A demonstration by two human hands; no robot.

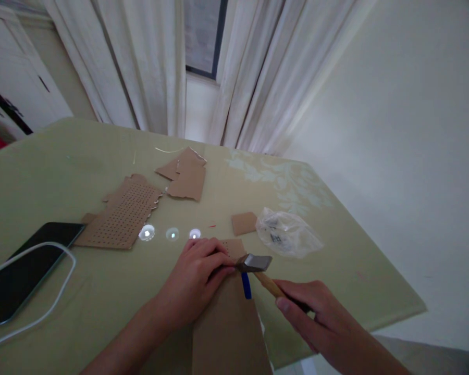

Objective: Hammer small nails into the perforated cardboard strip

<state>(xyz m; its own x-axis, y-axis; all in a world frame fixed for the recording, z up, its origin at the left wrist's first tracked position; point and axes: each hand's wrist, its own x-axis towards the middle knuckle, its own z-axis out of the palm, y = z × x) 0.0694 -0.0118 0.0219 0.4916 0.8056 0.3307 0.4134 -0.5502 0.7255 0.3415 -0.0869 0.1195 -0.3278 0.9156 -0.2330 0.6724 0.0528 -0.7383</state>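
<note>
My right hand (316, 312) is wrapped round the wooden handle of a hammer (255, 263). The hammer's metal head is at the fingertips of my left hand (203, 271). That hand rests on a long cardboard strip (230, 333), thumb and fingers pinched together. Whatever they pinch is too small or hidden to make out. Rows of small holes show at the strip's far end, past my fingers. A blue object (246, 286), perhaps a tool handle, lies by the strip's right edge, just below the hammer head.
Left of my hands lie a cardboard piece full of holes (121, 219) and a dark tablet (27, 271) with a white cable (68, 281). Torn cardboard (189, 179) sits farther back. A small cardboard square (244, 223) and a clear plastic bag (287, 234) are ahead. The table's right edge is near.
</note>
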